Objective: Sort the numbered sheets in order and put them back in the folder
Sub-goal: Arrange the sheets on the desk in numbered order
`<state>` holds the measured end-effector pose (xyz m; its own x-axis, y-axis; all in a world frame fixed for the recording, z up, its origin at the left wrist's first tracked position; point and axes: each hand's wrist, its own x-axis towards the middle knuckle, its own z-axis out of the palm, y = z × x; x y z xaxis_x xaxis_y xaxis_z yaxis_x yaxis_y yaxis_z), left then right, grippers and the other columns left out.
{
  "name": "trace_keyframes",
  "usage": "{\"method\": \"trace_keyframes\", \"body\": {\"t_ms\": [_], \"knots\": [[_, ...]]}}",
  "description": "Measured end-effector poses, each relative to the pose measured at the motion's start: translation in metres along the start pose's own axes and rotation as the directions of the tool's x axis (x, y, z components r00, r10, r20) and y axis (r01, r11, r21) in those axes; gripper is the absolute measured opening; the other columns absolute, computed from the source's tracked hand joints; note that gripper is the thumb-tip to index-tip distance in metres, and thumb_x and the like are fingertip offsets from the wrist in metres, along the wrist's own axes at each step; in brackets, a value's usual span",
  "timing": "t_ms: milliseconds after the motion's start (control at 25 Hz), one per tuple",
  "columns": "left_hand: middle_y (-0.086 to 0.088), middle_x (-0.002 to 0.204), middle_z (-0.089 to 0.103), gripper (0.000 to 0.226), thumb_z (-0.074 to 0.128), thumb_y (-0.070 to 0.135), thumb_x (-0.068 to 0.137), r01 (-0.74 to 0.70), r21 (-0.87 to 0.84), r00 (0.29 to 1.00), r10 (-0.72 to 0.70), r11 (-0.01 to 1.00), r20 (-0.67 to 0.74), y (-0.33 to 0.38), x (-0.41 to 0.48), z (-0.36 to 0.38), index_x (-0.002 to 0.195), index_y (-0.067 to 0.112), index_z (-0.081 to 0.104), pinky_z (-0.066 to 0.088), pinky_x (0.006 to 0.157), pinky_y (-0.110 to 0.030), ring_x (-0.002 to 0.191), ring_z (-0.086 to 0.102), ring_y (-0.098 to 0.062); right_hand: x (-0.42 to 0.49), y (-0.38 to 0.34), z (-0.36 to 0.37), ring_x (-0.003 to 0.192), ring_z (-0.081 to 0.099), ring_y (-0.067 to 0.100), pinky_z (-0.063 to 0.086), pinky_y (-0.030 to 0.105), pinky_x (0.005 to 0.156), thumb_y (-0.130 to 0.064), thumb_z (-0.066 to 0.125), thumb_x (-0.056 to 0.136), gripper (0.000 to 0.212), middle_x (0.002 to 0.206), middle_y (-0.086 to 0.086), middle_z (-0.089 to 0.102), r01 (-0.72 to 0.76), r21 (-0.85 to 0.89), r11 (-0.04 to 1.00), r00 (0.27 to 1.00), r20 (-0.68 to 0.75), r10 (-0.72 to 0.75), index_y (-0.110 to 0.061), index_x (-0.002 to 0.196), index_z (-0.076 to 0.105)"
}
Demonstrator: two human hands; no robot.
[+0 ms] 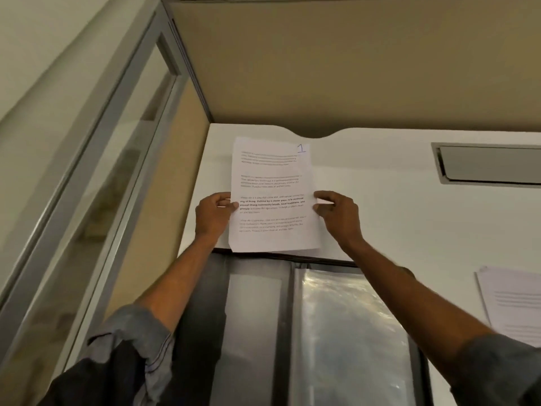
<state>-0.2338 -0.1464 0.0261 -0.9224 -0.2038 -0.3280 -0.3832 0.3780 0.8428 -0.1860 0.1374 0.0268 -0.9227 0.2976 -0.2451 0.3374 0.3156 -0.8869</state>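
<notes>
I hold a stack of printed sheets [273, 171] upright above the white desk [395, 224], its bottom edge at the far rim of the folder. The front sheet carries a handwritten blue "1" at its top right corner. My left hand [212, 216] grips the stack's left edge and my right hand [339, 218] grips its right edge. An open dark folder [257, 332] with shiny clear plastic sleeves lies flat on the desk below my forearms.
Another pile of printed sheets [515, 306] lies at the desk's right edge. A grey recessed cable tray [489, 164] sits at the back right. A beige partition stands behind the desk and a glass panel in a metal frame [123, 159] closes the left side.
</notes>
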Motion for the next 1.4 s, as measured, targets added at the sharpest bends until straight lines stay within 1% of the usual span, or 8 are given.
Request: {"method": "trace_keyframes", "body": {"t_ms": [160, 320, 440, 600, 720, 880, 1240, 1400], "knots": [[-0.001, 0.094, 0.070, 0.028, 0.075, 0.006, 0.089, -0.017, 0.036, 0.996, 0.020, 0.999, -0.085, -0.017, 0.039, -0.014, 0.117, 0.007, 0.071, 0.053, 0.073, -0.016, 0.093, 0.070, -0.024, 0.032, -0.009, 0.055, 0.085, 0.069, 0.012, 0.052, 0.014, 0.077, -0.004, 0.069, 0.093, 0.032, 0.116, 0.007, 0.073, 0.106, -0.111, 0.988, 0.994, 0.008, -0.106, -0.009, 0.125, 0.070], [-0.004, 0.111, 0.069, 0.036, 0.073, 0.005, 0.092, -0.062, 0.130, 0.985, 0.081, 0.990, -0.150, -0.031, 0.061, -0.009, 0.126, 0.007, 0.066, 0.043, 0.074, 0.000, 0.105, 0.066, -0.023, 0.047, -0.001, 0.089, 0.109, 0.065, 0.021, 0.054, 0.041, 0.101, -0.005, 0.068, 0.094, 0.036, 0.138, 0.010, 0.062, 0.144, -0.183, 0.973, 0.989, 0.073, -0.132, -0.007, 0.130, 0.065], [-0.009, 0.147, 0.051, 0.056, 0.070, 0.016, 0.096, -0.189, 0.322, 0.962, 0.241, 0.928, -0.131, -0.046, 0.063, 0.004, 0.147, 0.010, 0.048, 0.036, 0.113, -0.028, 0.136, 0.044, -0.024, 0.045, 0.015, 0.105, 0.138, 0.045, 0.033, 0.033, 0.039, 0.119, -0.014, 0.072, 0.093, 0.047, 0.153, 0.014, 0.048, 0.296, -0.361, 0.884, 0.945, 0.248, -0.215, -0.006, 0.138, 0.060], [-0.010, 0.165, 0.030, 0.067, 0.055, 0.041, 0.103, -0.382, 0.508, 0.914, 0.398, 0.772, 0.083, -0.068, 0.050, 0.032, 0.157, 0.009, 0.034, 0.013, 0.126, -0.042, 0.155, 0.019, -0.026, 0.037, 0.029, 0.117, 0.149, 0.034, 0.032, 0.022, 0.043, 0.124, -0.032, 0.066, 0.098, 0.053, 0.160, 0.012, 0.039, 0.431, -0.533, 0.728, 0.898, 0.334, -0.287, -0.011, 0.145, 0.054], [-0.004, 0.170, 0.006, 0.076, 0.034, 0.057, 0.103, -0.420, 0.624, 0.899, 0.398, 0.659, 0.185, -0.081, 0.054, 0.039, 0.163, 0.013, 0.017, -0.006, 0.127, -0.039, 0.158, -0.001, -0.022, 0.034, 0.033, 0.121, 0.147, 0.038, 0.033, 0.023, 0.047, 0.123, -0.035, 0.063, 0.100, 0.053, 0.159, 0.014, 0.041, 0.468, -0.601, 0.648, 0.884, 0.316, -0.345, -0.011, 0.146, 0.053], [-0.004, 0.171, -0.003, 0.077, 0.025, 0.060, 0.103, -0.431, 0.698, 0.891, 0.390, 0.571, 0.232, -0.088, 0.065, 0.033, 0.164, 0.016, 0.006, -0.009, 0.127, -0.041, 0.158, -0.007, -0.022, 0.035, 0.033, 0.125, 0.146, 0.041, 0.034, 0.027, 0.050, 0.121, -0.038, 0.059, 0.102, 0.053, 0.159, 0.014, 0.041, 0.482, -0.638, 0.601, 0.876, 0.324, -0.359, -0.012, 0.147, 0.052], [-0.006, 0.171, -0.001, 0.072, 0.011, 0.056, 0.105, -0.463, 0.660, 0.870, 0.443, 0.591, 0.214, -0.063, 0.033, 0.043, 0.163, 0.014, 0.007, -0.006, 0.128, -0.046, 0.158, -0.006, -0.021, 0.007, 0.022, 0.093, 0.157, 0.009, 0.024, 0.004, 0.041, 0.127, -0.050, 0.026, 0.107, 0.064, 0.169, 0.006, 0.015, 0.458, -0.649, 0.608, 0.889, 0.320, -0.329, -0.016, 0.161, 0.024], [-0.003, 0.171, -0.002, 0.066, 0.016, 0.050, 0.107, -0.523, 0.619, 0.836, 0.494, 0.585, 0.239, -0.040, -0.026, 0.070, 0.164, 0.018, 0.007, -0.008, 0.127, -0.043, 0.158, -0.009, -0.018, -0.031, 0.030, 0.053, 0.158, 0.005, 0.021, 0.006, 0.041, 0.128, -0.054, 0.018, 0.107, 0.066, 0.170, 0.004, 0.012, 0.402, -0.653, 0.642, 0.914, 0.242, -0.326, -0.016, 0.161, 0.024]]}}
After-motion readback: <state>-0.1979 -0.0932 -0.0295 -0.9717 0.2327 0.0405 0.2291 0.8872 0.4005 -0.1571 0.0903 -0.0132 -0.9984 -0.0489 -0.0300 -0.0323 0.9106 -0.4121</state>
